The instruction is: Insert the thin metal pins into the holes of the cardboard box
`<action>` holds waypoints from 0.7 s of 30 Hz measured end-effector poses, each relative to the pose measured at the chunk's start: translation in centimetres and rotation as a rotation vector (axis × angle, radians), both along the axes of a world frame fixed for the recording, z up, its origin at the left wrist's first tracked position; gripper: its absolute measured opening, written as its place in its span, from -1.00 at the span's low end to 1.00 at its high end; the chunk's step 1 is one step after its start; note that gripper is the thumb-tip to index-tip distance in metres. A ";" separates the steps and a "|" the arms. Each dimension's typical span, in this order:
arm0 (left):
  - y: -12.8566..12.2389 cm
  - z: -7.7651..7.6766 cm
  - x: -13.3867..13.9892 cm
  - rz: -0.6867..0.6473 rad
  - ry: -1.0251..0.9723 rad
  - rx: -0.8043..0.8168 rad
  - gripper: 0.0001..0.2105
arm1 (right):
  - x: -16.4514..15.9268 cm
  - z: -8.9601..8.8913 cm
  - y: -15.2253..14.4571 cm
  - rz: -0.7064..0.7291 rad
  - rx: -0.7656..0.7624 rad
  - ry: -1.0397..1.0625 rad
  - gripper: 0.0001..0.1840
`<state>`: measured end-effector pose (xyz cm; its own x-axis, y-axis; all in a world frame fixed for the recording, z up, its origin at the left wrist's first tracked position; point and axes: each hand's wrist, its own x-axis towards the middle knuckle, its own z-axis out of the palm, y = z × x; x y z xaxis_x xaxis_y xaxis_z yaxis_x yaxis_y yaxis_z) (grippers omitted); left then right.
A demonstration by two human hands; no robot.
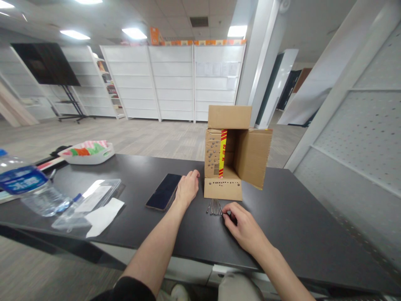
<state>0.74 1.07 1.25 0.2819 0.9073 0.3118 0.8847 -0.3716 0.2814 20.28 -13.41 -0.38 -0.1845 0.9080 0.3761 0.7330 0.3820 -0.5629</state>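
On the black table, a cardboard box (213, 146) stands with its flaps spread and its dark inside facing me. Many nail heads dot its left front flap, and a row of small holes crosses the lower flap. In front of it lies a fan of several thin metal nails (215, 207). My right hand (239, 223) is at their right end, thumb and fingers pinched on a nail. My left hand (188, 186) lies on the table between a dark phone (165, 191) and the box, fingers loosely bent forward; I see nothing held in it.
On the left are a water bottle (34, 188), a clear plastic case (97, 196), a white paper piece (105, 217) and a white basket (89, 156) with colourful contents. A perforated white panel (360, 138) borders the right side. White shelving (171, 83) stands behind.
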 end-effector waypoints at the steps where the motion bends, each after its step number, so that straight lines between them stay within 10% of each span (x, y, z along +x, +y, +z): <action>1: 0.0 -0.1 0.0 -0.004 -0.002 0.005 -0.77 | 0.0 0.2 0.0 -0.003 -0.006 -0.002 -0.87; 21: 0.1 -0.2 0.1 0.000 -0.006 0.008 -0.78 | -3.4 2.6 2.6 0.038 0.040 -0.236 -0.83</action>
